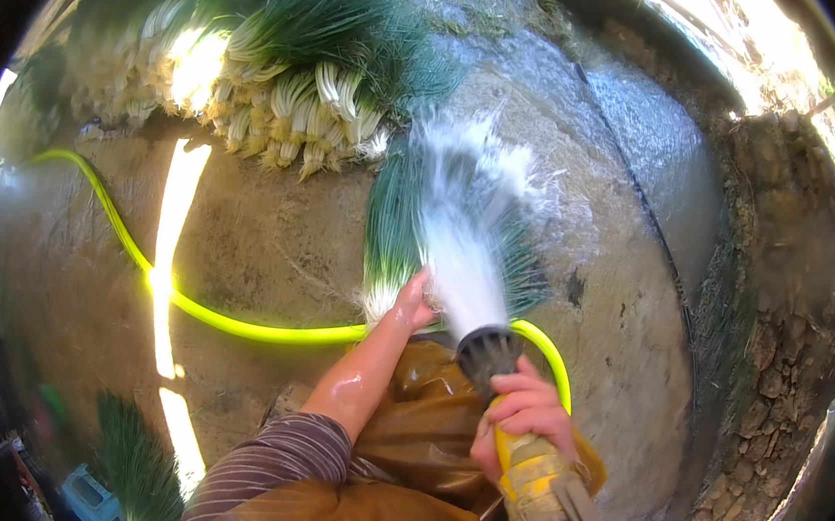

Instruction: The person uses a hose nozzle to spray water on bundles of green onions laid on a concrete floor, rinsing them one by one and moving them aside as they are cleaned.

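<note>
My right hand (527,418) is wrapped around the yellow barrel of a hose nozzle (488,354) with a black ribbed head. A broad jet of white water (464,242) shoots from it, away from me, onto green onions (396,213) lying on the wet floor. Their leaves point away and their white stems are towards me. More leaf tips (522,267) fan out to the right of the jet. My wet left hand (415,303) is low beside the stems, thumb up and fingers curled. Spray and the hand itself hide whether it grips any of them.
A large heap of green onions (312,100) lies at the far left, roots facing me. A bright yellow-green hose (252,330) crosses the concrete floor (276,239). At lower left are another bunch (134,459) and a blue plastic stool (93,497). A stone bank (769,362) borders the right.
</note>
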`<control>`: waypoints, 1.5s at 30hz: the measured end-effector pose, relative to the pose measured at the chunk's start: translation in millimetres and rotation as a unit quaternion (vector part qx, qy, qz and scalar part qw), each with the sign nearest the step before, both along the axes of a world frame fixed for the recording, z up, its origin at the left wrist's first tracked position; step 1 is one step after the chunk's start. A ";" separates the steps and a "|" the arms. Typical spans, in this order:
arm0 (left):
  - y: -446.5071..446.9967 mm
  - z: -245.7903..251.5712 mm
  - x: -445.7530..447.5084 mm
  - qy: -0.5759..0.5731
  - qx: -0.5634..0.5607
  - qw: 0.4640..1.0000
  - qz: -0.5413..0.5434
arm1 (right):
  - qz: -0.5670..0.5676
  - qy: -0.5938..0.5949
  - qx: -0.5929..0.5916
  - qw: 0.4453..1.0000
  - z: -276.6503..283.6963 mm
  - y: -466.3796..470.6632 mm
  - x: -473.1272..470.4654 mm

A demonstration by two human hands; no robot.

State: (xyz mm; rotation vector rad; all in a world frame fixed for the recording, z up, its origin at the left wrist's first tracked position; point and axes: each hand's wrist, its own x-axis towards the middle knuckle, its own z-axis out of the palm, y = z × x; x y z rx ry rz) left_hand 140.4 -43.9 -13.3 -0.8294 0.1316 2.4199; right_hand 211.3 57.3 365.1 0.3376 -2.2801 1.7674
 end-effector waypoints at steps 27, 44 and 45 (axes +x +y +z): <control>-19.2 -45.0 12.9 0.004 -0.081 0.995 -0.059 | 0.058 -0.057 -0.011 0.997 3.6 -5.2 23.7; -30.8 3.9 27.2 -0.070 -0.128 0.988 -0.048 | 0.108 0.117 0.056 0.986 25.8 -46.6 -15.9; -36.5 11.7 31.4 -0.102 -0.137 0.983 -0.063 | 0.063 0.147 0.067 0.985 23.2 -45.3 -25.6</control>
